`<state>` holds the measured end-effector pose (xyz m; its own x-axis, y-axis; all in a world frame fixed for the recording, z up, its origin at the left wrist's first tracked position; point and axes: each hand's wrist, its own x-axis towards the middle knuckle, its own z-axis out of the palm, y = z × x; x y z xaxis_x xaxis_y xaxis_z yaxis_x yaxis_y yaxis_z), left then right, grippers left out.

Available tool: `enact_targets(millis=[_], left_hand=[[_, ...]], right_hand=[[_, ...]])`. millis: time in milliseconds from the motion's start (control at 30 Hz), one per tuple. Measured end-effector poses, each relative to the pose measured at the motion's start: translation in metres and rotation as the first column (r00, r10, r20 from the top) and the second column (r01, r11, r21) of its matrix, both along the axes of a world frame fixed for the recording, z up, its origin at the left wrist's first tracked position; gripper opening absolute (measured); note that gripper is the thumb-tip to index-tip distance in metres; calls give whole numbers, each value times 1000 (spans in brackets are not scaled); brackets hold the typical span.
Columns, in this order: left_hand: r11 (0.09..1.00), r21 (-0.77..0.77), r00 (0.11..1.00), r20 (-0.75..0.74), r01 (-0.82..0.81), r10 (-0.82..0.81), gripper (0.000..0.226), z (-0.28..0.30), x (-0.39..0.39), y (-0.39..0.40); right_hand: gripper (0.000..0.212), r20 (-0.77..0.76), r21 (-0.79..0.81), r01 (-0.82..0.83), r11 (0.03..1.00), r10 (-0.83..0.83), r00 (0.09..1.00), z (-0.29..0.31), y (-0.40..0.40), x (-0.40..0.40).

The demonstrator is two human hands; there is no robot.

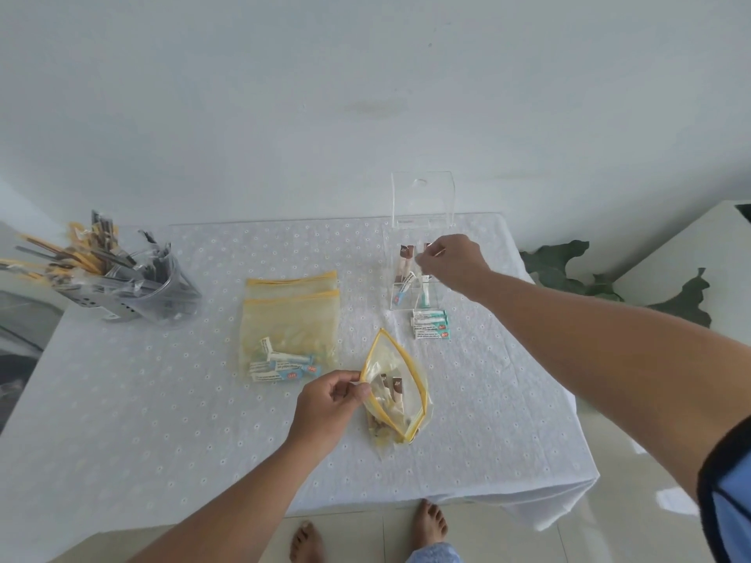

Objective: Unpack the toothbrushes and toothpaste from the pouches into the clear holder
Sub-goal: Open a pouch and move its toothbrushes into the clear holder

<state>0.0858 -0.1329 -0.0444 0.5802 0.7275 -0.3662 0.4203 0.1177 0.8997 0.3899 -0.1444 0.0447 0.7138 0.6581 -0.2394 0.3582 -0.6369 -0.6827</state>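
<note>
- Holding with my left hand (331,396): thumb and fingers pinch the near-left rim of the open pouch (396,394), yellow-edged and clear, standing mouth-up on the white tablecloth (162,400); brown-capped toothbrush packets (393,390) show inside it.
- Left of that, flat pouches (290,331) lie stacked; the top one holds white-and-teal toothpaste tubes (284,365) at its near end.
- Right of centre, loose toothpaste tubes (430,325) lie in a small pile just near of the clear holder (410,294).
- Clear holder: brown-capped packets and a few tubes stand upright in its compartments; its tall back panel rises at the far table edge.
- My right hand (453,260) hovers over the holder, fingers curled, pinching a thin item too small to name.
- Far left, a clear tub (146,294) of wrapped utensils.
</note>
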Motion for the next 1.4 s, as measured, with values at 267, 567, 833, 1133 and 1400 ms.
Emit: enact_targets(millis=[267,567,833,1133,1400], left_hand=[[999,11,999,-19,-45,45,11,2,2,-2],[997,51,990,-119,-66,71,10,-3,-1,-17],[993,120,987,-154,-21,39,12,0,-2,-21],[990,134,984,-171,-37,60,9,-5,-6,-24],[993,115,982,-181,-33,54,9,-4,-8,-26]], right_hand=[[21,-267,-194,-693,694,643,718,-25,-48,-104],[13,-65,-566,-309,764,333,941,-86,-54,-135],[14,18,-537,-108,837,139,990,-99,-54,-156],[15,56,-500,-123,857,174,983,-96,-63,-157],[22,-13,-487,-105,867,114,993,-102,-65,-153]])
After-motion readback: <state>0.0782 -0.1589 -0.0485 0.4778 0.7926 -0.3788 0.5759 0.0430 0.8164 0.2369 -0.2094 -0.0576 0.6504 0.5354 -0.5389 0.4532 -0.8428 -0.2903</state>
